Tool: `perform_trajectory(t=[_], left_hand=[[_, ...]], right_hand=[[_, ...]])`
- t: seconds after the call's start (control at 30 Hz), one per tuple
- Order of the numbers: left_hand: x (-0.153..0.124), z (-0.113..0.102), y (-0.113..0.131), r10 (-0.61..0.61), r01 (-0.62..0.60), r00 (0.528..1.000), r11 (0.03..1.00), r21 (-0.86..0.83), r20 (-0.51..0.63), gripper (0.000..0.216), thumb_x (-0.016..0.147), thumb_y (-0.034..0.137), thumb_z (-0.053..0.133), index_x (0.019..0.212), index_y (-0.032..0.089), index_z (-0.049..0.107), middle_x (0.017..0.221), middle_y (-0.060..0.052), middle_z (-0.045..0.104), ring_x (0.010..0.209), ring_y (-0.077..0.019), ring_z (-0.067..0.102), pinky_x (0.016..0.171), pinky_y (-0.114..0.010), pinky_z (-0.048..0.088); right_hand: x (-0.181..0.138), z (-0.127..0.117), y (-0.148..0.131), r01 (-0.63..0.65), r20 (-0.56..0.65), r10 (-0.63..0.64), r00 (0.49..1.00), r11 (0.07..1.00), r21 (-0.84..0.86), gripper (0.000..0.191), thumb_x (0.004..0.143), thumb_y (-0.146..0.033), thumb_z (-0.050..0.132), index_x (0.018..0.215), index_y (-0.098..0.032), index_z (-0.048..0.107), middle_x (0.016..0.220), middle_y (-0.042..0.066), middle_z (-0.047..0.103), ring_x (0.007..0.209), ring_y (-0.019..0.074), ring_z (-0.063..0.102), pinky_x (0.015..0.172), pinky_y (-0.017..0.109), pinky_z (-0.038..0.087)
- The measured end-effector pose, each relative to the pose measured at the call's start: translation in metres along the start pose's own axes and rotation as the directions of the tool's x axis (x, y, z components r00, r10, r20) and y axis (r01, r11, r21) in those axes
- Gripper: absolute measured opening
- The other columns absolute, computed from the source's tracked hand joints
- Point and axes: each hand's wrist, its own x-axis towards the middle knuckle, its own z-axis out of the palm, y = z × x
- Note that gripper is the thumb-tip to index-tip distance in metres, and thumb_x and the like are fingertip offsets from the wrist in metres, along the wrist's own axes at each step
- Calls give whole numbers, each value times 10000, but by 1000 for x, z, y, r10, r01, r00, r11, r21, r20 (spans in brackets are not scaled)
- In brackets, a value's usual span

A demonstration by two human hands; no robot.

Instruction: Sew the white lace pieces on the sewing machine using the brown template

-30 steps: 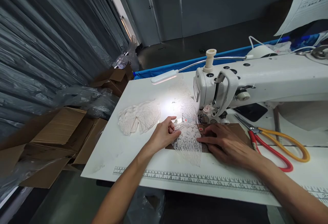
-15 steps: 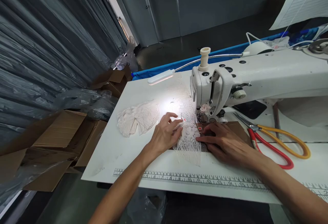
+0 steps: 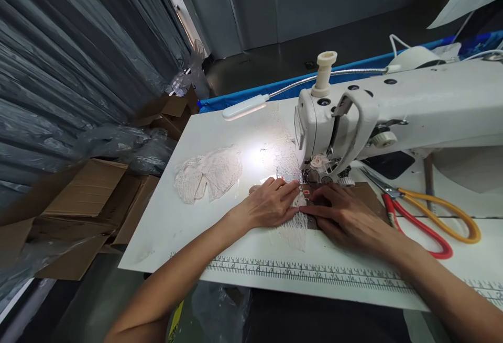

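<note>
A strip of white lace [image 3: 295, 228] lies on the white table [image 3: 188, 217] and runs under the presser foot [image 3: 310, 176] of a white sewing machine [image 3: 393, 107]. My left hand [image 3: 271, 204] lies flat on the lace, fingers pointing at the foot. Beside it, my right hand [image 3: 346, 214] presses flat on the lace and a brown card piece [image 3: 373, 196] just in front of the foot. A small red and white label [image 3: 305, 191] shows between the two hands' fingertips.
A loose pile of lace [image 3: 208, 173] lies at the table's left. Red and yellow scissors [image 3: 424, 212] rest to the right of my right hand. A gooseneck lamp [image 3: 245, 107] lights the work. A printed ruler [image 3: 314, 272] runs along the front edge. Cardboard boxes [image 3: 90, 201] stand at left.
My left hand has slid right and flattened onto the lace, its fingertips now close to my right hand. The view has shifted slightly downward. My right hand stays in place.
</note>
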Motion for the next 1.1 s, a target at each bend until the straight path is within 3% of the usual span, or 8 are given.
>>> perform_trajectory(t=[0.3,0.6,1.1], left_hand=[[18,-6,-4,-50,45,995,997,65,84,434,995,360,345,1251,60,526,1358,-181,490,992,-264,535,816,-413,424],[12,2,-7,-114,115,993,986,-125,13,455,974,404,392,1285,91,504,1394,-153,478,1068,-278,501,890,-446,402],[11,5,-4,-139,135,990,982,-134,-18,442,962,390,416,1293,109,497,1383,-154,494,1085,-284,508,951,-496,362]], right_hand=[[3,2,4,-33,-140,41,989,998,56,368,899,-184,489,1223,-267,643,1093,115,573,1022,251,554,868,435,510],[4,1,3,-55,-158,75,985,990,129,366,922,-203,469,1246,-261,630,1099,115,576,1036,254,556,886,437,515],[2,12,10,-67,-188,77,979,996,61,377,871,-182,506,1209,-258,655,1084,117,585,1007,265,580,855,463,528]])
